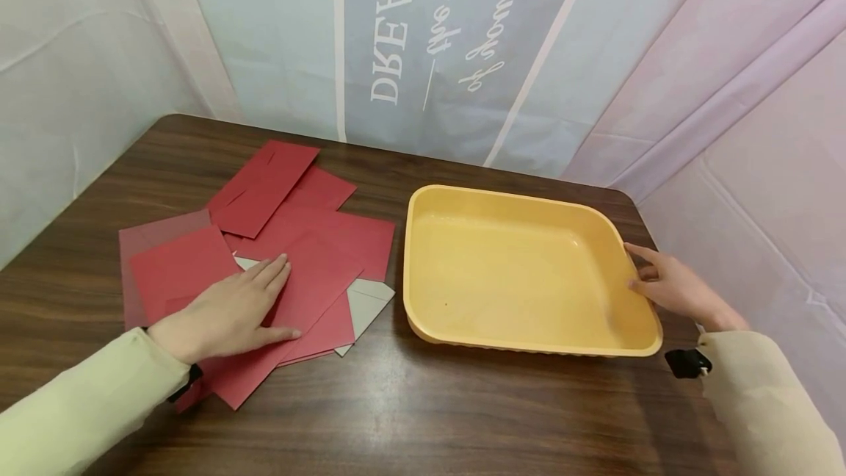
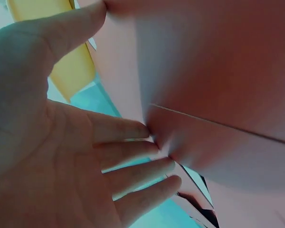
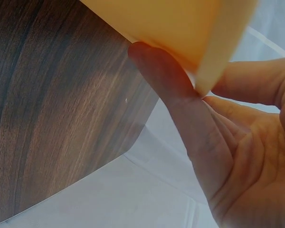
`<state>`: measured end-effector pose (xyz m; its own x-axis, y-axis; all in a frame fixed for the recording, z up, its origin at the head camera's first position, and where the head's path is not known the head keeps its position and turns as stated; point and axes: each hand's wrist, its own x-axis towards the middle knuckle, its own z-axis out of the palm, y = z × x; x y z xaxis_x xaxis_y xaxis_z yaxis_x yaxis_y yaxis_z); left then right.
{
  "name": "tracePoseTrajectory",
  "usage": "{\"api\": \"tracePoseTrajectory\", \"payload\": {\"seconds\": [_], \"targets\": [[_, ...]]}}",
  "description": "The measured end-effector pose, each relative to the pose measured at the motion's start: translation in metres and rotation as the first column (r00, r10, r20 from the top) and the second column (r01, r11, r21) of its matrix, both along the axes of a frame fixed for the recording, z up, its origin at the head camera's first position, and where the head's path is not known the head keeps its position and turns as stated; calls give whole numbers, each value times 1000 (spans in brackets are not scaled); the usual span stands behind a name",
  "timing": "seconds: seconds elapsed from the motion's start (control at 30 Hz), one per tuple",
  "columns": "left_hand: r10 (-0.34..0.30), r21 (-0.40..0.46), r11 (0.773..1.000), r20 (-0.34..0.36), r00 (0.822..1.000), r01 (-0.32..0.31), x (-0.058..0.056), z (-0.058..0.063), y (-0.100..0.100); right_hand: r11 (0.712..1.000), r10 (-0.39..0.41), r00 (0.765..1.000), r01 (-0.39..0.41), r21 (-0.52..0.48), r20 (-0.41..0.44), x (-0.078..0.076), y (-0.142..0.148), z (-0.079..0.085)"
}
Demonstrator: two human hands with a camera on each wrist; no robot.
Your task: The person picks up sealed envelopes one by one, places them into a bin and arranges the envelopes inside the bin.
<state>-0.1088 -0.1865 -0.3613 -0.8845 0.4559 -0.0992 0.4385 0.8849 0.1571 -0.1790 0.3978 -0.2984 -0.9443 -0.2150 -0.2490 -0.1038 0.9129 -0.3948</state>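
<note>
Evidently, the head view shows the whole layout: a loose pile of red envelopes in the left half of the frame, with a pale envelope partly under them, and a yellow tray right of centre. The left wrist view adds what the head view hides: the palm, and fingertips touching the red paper, with a thin seam line crossing it and the tray at the upper left. The right wrist view shows a digit on each side of the tray's wall, which the head view gives only from above.

The worktop is dark, grained wood with rounded far corners. Behind it hangs a pale cloth with white lettering at the top centre.

The left hand reaches in from the lower left, palm down, thumb spread from the nearly straight fingers; its grip is released, lying on the pile. The right hand comes from the lower right, its grip pinching the tray's right rim. Both sleeves are pale.
</note>
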Motion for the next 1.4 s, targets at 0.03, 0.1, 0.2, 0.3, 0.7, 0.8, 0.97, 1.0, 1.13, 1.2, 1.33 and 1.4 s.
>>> {"api": "tracePoseTrajectory", "payload": {"seconds": [0.03,0.1,0.2,0.3,0.7,0.8,0.97,1.0,1.13,1.2,1.33,1.4], "targets": [[-7,1,1000,14,1000,7,-2,1,-1,1000,1,1000,-1,1,-2,0,0,0],[-18,8,1000,39,999,18,-7,4,-2,1000,1,1000,-1,-2,-5,0,0,-1],[-34,15,999,75,997,33,-13,7,-3,1000,3,1000,-3,1,-12,1,0,-1],[-50,29,998,112,992,47,-18,9,-4,1000,1,1000,-1,1,-9,2,0,-1],[-112,102,991,222,969,91,-42,16,-11,1000,-9,1000,9,-19,-4,2,0,-3],[-148,138,984,251,956,116,-48,18,-12,1000,-7,1000,6,-20,-8,2,0,-3],[-209,181,970,300,931,160,-56,20,-11,1000,-3,1000,3,-17,-12,2,0,-2],[-216,184,969,311,926,165,-57,20,-10,1000,-2,1000,2,-17,-13,2,0,-2],[-238,180,966,342,909,185,-60,22,-7,1000,1,1000,-1,-17,-16,2,0,-3],[-249,181,964,345,905,196,-60,23,-5,1000,0,1000,0,-20,-16,2,0,-2],[-277,203,954,303,912,223,-57,23,-7,1000,-1,1000,1,-20,-19,2,0,-2],[-273,221,951,262,926,218,-53,23,-9,1000,2,1000,-2,-18,-23,2,0,-1]]}}
